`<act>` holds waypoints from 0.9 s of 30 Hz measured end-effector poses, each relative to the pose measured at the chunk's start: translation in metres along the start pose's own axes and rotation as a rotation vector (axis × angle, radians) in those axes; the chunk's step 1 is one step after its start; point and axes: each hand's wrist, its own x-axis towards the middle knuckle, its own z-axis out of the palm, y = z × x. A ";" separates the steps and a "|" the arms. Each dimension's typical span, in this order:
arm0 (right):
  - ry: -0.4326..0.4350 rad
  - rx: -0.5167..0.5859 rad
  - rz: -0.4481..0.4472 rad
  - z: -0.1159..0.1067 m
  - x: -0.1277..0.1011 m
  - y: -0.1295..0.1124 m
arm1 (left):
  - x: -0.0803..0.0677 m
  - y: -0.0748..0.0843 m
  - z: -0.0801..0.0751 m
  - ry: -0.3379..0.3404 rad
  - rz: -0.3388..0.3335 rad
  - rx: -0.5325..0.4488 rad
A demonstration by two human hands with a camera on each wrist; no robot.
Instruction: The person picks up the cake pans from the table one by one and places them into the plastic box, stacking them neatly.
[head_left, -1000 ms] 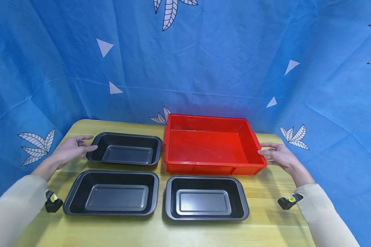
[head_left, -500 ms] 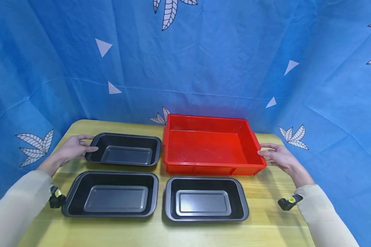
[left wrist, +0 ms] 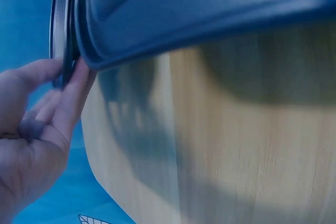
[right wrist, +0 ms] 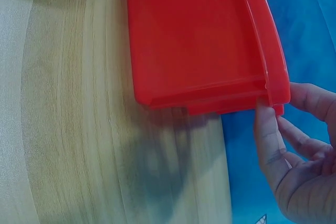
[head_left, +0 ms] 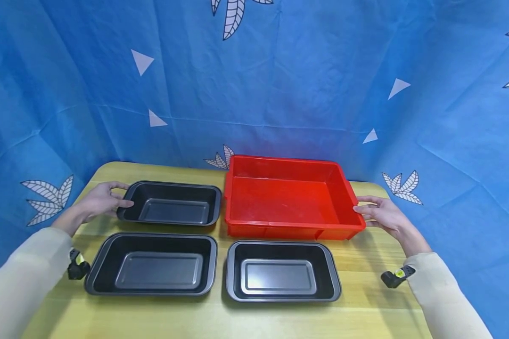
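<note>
Left hand (head_left: 101, 200): left-end rim of a black rectangular metal loaf pan (head_left: 174, 211) is pinched between thumb and fingers
Right hand (head_left: 383, 214): right-end rim of a shallow red rectangular plastic tray (head_left: 284, 200) is gripped, thumb at the rim
Held pair: located at the far side of the pale wooden table (head_left: 254, 320), pan just left of tray
Near row: a larger black loaf pan (head_left: 159, 270) and a black loaf pan with a shiny base (head_left: 278, 277) are set side by side

rectangular black pan (head_left: 174, 212) | opening up | back left | red tray (head_left: 284, 200) | opening up | beside it
</note>
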 end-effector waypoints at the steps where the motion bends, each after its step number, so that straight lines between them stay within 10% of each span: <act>1: -0.001 0.002 0.001 0.000 0.000 0.000 | 0.000 0.000 0.000 0.002 0.001 0.002; 27: -0.010 0.003 -0.020 -0.002 0.001 0.003 | -0.018 0.008 -0.005 0.107 0.021 -0.083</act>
